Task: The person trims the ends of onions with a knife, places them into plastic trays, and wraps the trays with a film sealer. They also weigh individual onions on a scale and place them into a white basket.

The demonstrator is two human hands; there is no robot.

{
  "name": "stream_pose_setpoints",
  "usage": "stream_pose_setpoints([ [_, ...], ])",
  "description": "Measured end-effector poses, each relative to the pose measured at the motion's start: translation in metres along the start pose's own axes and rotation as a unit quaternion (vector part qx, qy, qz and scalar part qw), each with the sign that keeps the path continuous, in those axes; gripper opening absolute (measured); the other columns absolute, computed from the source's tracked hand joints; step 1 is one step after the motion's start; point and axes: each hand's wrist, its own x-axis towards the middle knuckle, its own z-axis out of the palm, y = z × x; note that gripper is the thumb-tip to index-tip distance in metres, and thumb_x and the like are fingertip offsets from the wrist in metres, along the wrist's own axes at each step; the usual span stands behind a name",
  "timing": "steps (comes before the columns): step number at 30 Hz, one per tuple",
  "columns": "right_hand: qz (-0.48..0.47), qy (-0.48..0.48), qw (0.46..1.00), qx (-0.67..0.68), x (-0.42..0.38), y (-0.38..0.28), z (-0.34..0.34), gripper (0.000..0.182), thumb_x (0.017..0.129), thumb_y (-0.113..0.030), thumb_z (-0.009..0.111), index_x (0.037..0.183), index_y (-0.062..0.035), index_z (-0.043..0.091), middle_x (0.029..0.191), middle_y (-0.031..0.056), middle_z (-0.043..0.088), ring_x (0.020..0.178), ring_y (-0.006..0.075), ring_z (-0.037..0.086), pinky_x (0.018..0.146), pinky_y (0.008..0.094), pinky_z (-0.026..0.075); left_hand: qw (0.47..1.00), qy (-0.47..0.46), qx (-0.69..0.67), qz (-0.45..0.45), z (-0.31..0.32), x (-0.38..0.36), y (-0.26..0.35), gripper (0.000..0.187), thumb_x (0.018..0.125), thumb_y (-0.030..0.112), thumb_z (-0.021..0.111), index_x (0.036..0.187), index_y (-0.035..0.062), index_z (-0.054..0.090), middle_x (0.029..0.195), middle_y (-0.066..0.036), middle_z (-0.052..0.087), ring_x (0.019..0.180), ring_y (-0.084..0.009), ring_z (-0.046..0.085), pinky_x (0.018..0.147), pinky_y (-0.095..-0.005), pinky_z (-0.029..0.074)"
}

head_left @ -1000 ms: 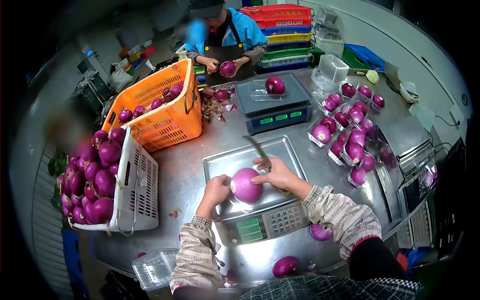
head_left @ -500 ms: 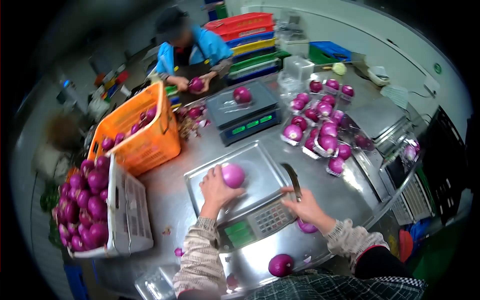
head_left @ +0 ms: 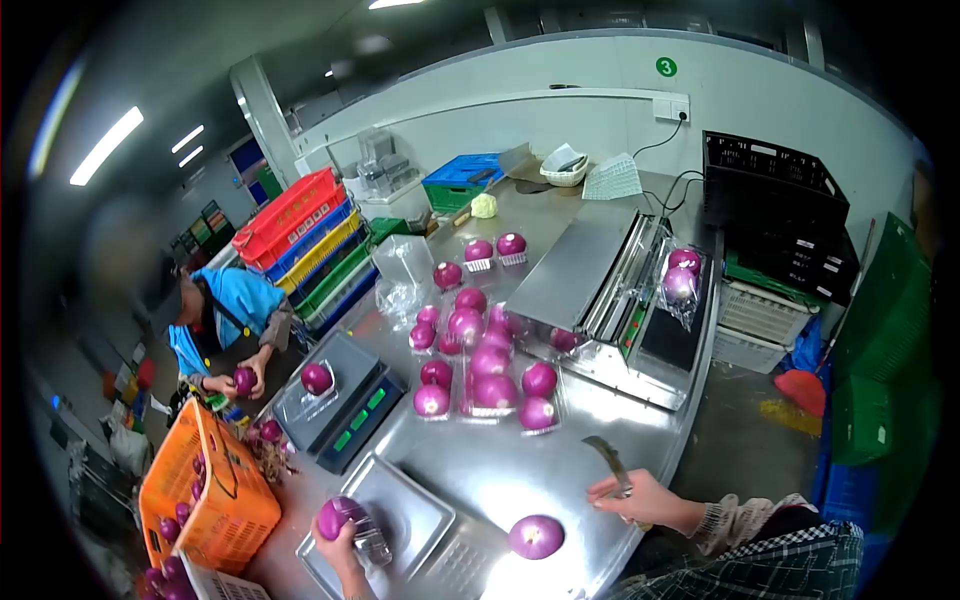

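My left hand point(head_left: 338, 548) is closed around a red onion point(head_left: 340, 512) at the left side of the scale's metal pan point(head_left: 430, 515). Beside that onion, a clear plastic tray point(head_left: 374, 545) shows against the same hand. Out to the right, my right hand point(head_left: 655, 502) grips a knife with a curved blade point(head_left: 606, 458), its tip pointing up and left. Between my hands, one loose red onion point(head_left: 537, 537) lies on the steel table point(head_left: 600, 385).
Several onions in clear trays point(head_left: 490, 360) stand mid-table. Behind them is a wrapping machine point(head_left: 590, 275). A second scale point(head_left: 340, 400) carries one onion in a tray. An orange crate point(head_left: 215, 500) is at left, near a co-worker in blue point(head_left: 240, 300) holding an onion.
My view has swung up and to the right, bringing the wrapping machine and wall into sight. The left hand still has the onion, and the right hand keeps the knife.
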Motion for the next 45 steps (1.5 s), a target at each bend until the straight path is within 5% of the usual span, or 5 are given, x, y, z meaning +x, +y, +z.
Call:
stream_pose_setpoints([
  [11, -0.059, -0.251, 0.953, -0.157, 0.087, 0.003, -0.257, 0.033, 0.092, -0.036, 0.067, 0.113, -0.0101, 0.07, 0.099, 0.0035, 0.07, 0.09, 0.0141, 0.064, 0.084, 0.0258, 0.047, 0.985, -0.097, 0.068, 0.122, 0.335, 0.052, 0.13, 0.078, 0.059, 0.02, 0.081, 0.128, 0.0004, 0.051, 0.113, -0.013, 0.059, 0.099, -0.0244, 0.062, 0.086, -0.0345, 0.052],
  [30, 0.562, 0.334, 0.752, 0.086, -0.032, 0.178, -0.428, 0.035, 0.088, -0.025, 0.07, 0.114, -0.002, 0.063, 0.084, 0.0123, 0.066, 0.073, 0.0234, 0.062, 0.067, 0.0366, 0.051, 0.788, -0.381, 0.413, 0.253, 0.962, 0.171, 0.015, 0.081, 0.064, 0.046, 0.076, 0.129, 0.0057, 0.05, 0.12, -0.024, 0.059, 0.111, -0.0394, 0.059, 0.095, -0.0422, 0.047],
  [33, 0.293, 0.211, 0.914, -0.185, -0.08, 0.254, -0.423, 0.034, 0.091, -0.034, 0.067, 0.106, -0.003, 0.064, 0.083, 0.0117, 0.067, 0.061, 0.0187, 0.057, 0.054, 0.0352, 0.048, 0.73, -0.435, 0.451, 0.272, 0.974, 0.192, -0.025, 0.077, 0.074, 0.045, 0.073, 0.138, 0.0153, 0.042, 0.129, -0.025, 0.052, 0.112, -0.0423, 0.058, 0.095, -0.0476, 0.047],
  [37, 0.478, 0.249, 0.834, 0.119, 0.001, 0.197, -0.435, 0.037, 0.091, -0.033, 0.066, 0.111, -0.0022, 0.065, 0.078, 0.0099, 0.07, 0.04, 0.0089, 0.042, 0.037, 0.0268, 0.033, 0.71, -0.4, 0.468, 0.343, 0.954, 0.183, -0.013, 0.072, 0.079, 0.046, 0.071, 0.138, 0.0166, 0.044, 0.133, -0.02, 0.05, 0.116, -0.0385, 0.056, 0.096, -0.0477, 0.048],
  [45, 0.403, -0.031, 0.914, -0.023, -0.059, 0.43, -0.55, 0.04, 0.09, -0.034, 0.068, 0.112, -0.0004, 0.067, 0.1, 0.0134, 0.07, 0.091, 0.0224, 0.065, 0.078, 0.0357, 0.05, 0.826, -0.309, 0.339, 0.327, 0.603, 0.08, 0.173, 0.047, 0.081, 0.045, 0.073, 0.105, 0.0047, 0.07, 0.106, -0.016, 0.069, 0.088, -0.0308, 0.067, 0.08, -0.0374, 0.053],
])
